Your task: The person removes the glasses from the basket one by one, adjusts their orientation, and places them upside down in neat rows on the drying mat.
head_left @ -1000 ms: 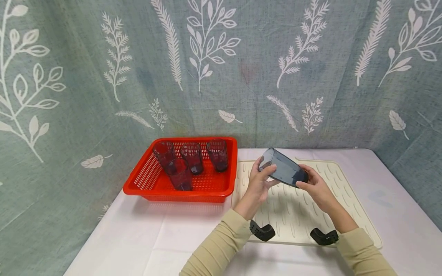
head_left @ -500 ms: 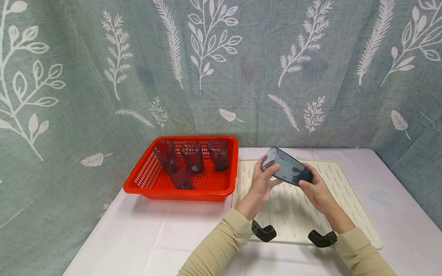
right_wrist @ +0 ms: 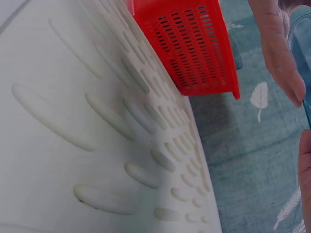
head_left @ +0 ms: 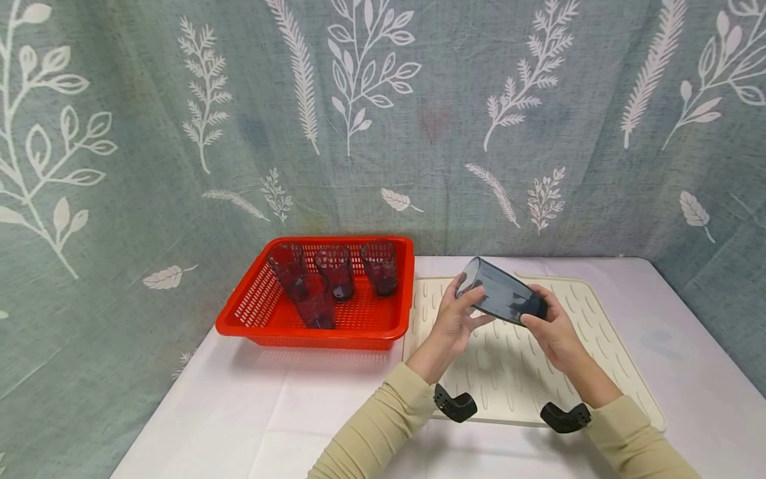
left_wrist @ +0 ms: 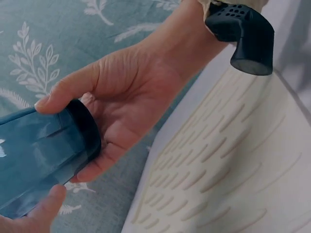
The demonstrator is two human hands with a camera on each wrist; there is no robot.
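Observation:
A smoky blue-grey drinking glass is held tilted above a cream drying mat in the head view, its mouth up to the left. My left hand grips it near the rim, thumb along the side. Around the thick base curl the fingers and thumb of my right hand. The left wrist view shows that base resting in the right palm, with the left thumb on the wall. Only a strip of the glass appears in the right wrist view.
Left of the mat, a red perforated plastic basket contains several similar glasses, among them one at the front. A white cloth covers the table. Behind hangs a grey-green curtain with white leaf prints.
Both hands and the glass have shifted slightly to the right, with the tilt nearly the same. The basket and its glasses have not moved.

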